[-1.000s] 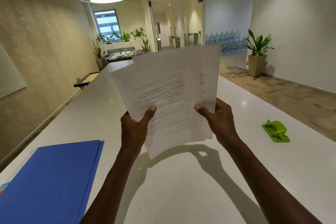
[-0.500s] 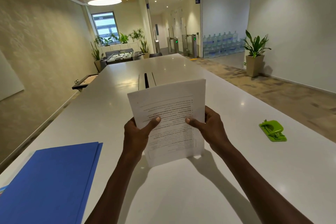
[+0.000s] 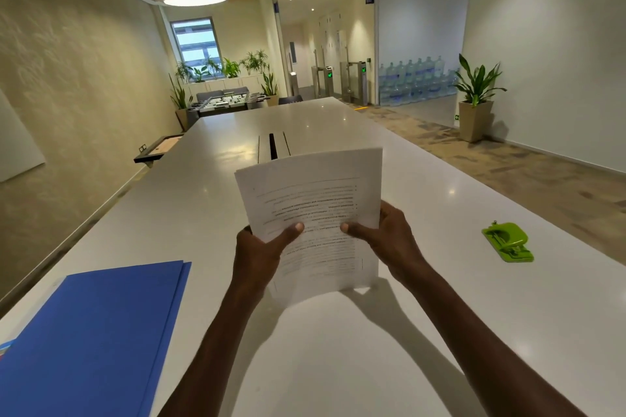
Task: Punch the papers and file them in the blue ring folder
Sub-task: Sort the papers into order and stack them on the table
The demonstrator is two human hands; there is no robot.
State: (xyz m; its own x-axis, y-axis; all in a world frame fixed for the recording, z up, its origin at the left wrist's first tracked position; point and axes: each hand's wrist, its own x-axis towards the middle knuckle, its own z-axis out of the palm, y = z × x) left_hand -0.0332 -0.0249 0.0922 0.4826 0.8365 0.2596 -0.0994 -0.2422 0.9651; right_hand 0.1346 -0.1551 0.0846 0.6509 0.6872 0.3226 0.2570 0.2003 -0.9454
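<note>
A squared-up stack of white printed papers (image 3: 315, 200) stands upright over the middle of the white table, its lower edge close to or on the tabletop. My left hand (image 3: 259, 256) grips its left edge with the thumb across the front sheet. My right hand (image 3: 389, 240) grips the right edge the same way. The blue ring folder (image 3: 91, 332) lies shut and flat at the near left of the table. A green hole punch (image 3: 507, 241) sits on the table to the right, well apart from both hands.
The long white table (image 3: 389, 366) runs away from me, with a dark cable slot (image 3: 272, 146) just beyond the papers. A wall runs along the left. The table's right edge borders open carpeted floor with a potted plant (image 3: 476, 101).
The sheets were fanned out and held high; they are now gathered into one aligned stack and lowered toward the table. Both hands have stayed on the papers.
</note>
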